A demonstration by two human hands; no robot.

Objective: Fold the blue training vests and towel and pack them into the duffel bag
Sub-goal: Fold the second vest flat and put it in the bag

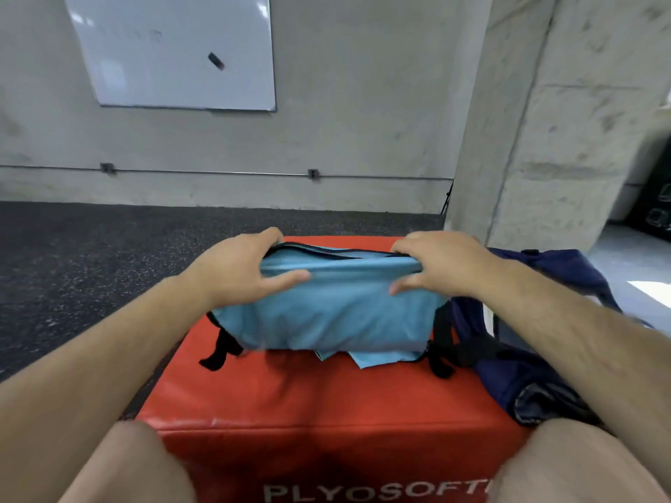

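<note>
A light blue training vest [337,314] with black trim and black side straps lies folded on a red padded box [290,401]. My left hand [239,266] grips the vest's far left edge, thumb on top of the fabric. My right hand [439,266] grips the far right edge the same way. The far edge is lifted off the box between both hands. A dark navy duffel bag [537,357] sits slumped at the right side of the box, partly under my right forearm. No towel is in view.
The red box bears white lettering on its front face [377,491]. My bare knees frame its near edge. Dark speckled rubber floor [90,255] lies to the left. A concrete pillar [544,139] stands behind right, and a whiteboard [174,52] hangs on the wall.
</note>
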